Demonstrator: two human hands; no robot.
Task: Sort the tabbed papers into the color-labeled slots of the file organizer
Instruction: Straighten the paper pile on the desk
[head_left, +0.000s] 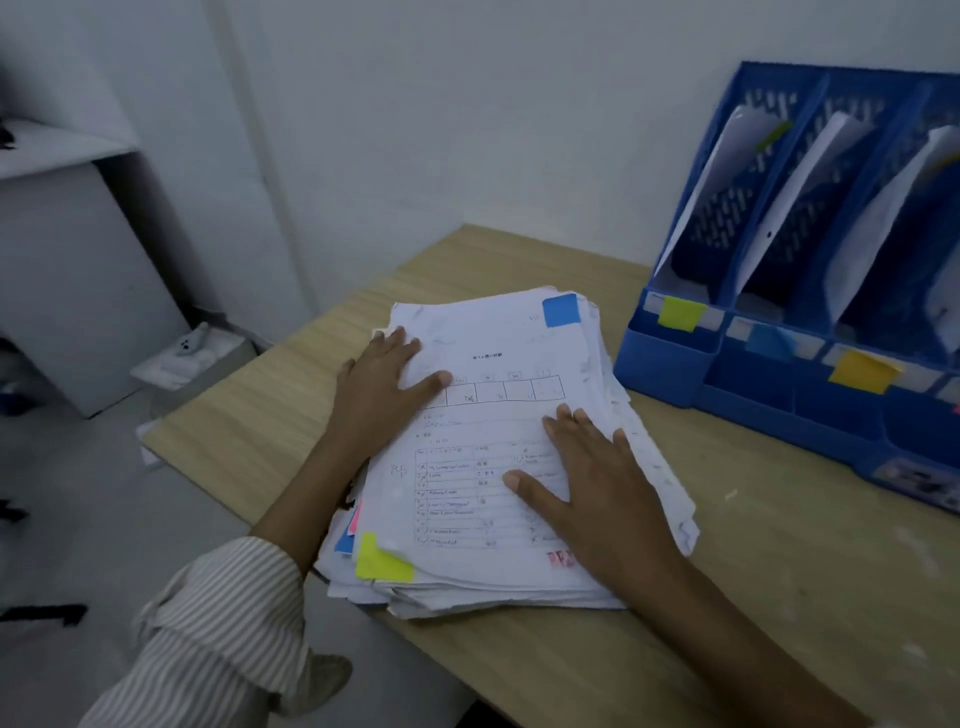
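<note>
With fingers spread and flat, my left hand (387, 376) presses the upper left of the paper stack (498, 457) and my right hand (587, 478) lies open on its lower right; neither grips anything. Ragged, crumpled white sheets with blue, yellow and pink tabs sit on the pale woodgrain desk (779, 571), beside the blue perforated plastic file organizer (670, 358) with its colour-labelled slots.

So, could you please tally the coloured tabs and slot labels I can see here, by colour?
Green: 3, stack tab, slot label, tab in organizer
Blue: 3, top tab, side tab, slot label
Orange: 1
Pink: 1
Total: 8
</note>
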